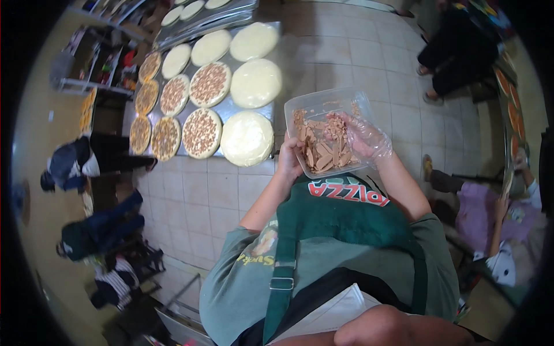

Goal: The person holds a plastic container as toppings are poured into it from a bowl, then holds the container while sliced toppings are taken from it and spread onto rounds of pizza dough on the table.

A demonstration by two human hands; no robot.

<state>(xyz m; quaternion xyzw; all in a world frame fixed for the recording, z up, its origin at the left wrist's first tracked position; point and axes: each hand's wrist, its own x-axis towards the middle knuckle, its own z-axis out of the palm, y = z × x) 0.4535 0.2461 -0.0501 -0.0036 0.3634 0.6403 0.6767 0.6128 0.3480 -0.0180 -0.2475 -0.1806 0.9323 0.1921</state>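
My left hand (292,154) grips the near left side of a clear plastic container (358,98) in front of my apron. Inside lie pinkish-brown slices of sausage or similar meat (323,153), some in long strips, others in small bits. A see-through disposable glove covers my right hand (367,137), which reaches in from the right. Its fingers are curled around a clump of small meat bits (336,126). To the left, round pizza bases stand in rows: plain creamy ones (247,138) nearest me, then meat-topped ones (202,133), then browner ones with mixed topping (165,138).
The pizzas rest on a metal table (216,153), with a stack of trays (208,23) at its far end. Co-workers stand at left (75,161) and upper right (461,52); another in purple (485,210) works at a right-hand table. Tiled floor (346,52) lies between.
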